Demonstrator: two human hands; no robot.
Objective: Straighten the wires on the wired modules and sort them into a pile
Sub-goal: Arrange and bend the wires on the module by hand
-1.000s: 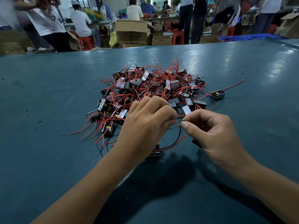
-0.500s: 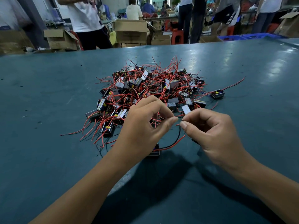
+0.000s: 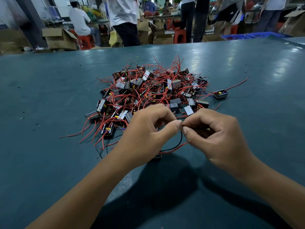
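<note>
- L hand (image 3: 145, 134) + R hand (image 3: 219, 138) fingertip to fingertip above dark green table (image 3: 41, 96), fingers of both curled.
- Pinching thin wire end (image 3: 182, 125) between thumb + forefinger on each side; pinch points just about touching.
- Below the pinch: black wire (image 3: 179, 144) + red wire (image 3: 175, 150) looping down and back toward L wrist, ending at small dark module (image 3: 157, 157) half hidden under L hand, on table.
- Can't tell whether that loop is same wire as the pinched end; partly hidden by R thumb.
- Just beyond the pinch, touching distance from knuckles: tangled heap of modules (image 3: 153, 95), red leads sticking out all ways, some black.
- Far R of the pinch, apart from heap: single module (image 3: 220, 94) lying flat, red lead trailing off to R.
- Well behind: cardboard boxes (image 3: 57, 38), red stools (image 3: 85, 41), blue crates (image 3: 250, 35), ppl standing + seated, blurred.
</note>
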